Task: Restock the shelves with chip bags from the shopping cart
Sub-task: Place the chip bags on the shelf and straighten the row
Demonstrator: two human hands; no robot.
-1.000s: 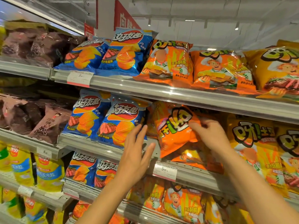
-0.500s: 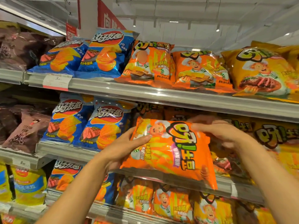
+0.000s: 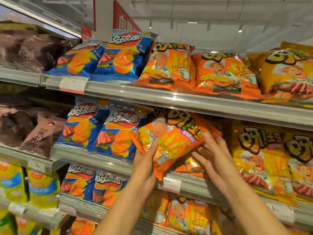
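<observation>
Orange chip bag [image 3: 176, 141] was lying flat across both hands half a second ago; now it's tipped up on end and going into the middle shelf [image 3: 199, 184] slot between the blue chip bags [image 3: 116, 133] and the yellow chip bags [image 3: 260, 158]. Left hand [image 3: 145, 160] cups its lower left edge, fingers curled onto the film; right hand [image 3: 211, 153] has fingers spread flat against the right side, pushing, not clenched. Bag is still tilted, bottom corner overhanging the shelf lip near the price tag [image 3: 171, 184], so placement looks nearly done, not seated. Another orange bag [image 3: 191, 165] lies behind and below it. Top shelf [image 3: 169, 97] holds blue, orange and yellow bags side by side. Cart not in view.
</observation>
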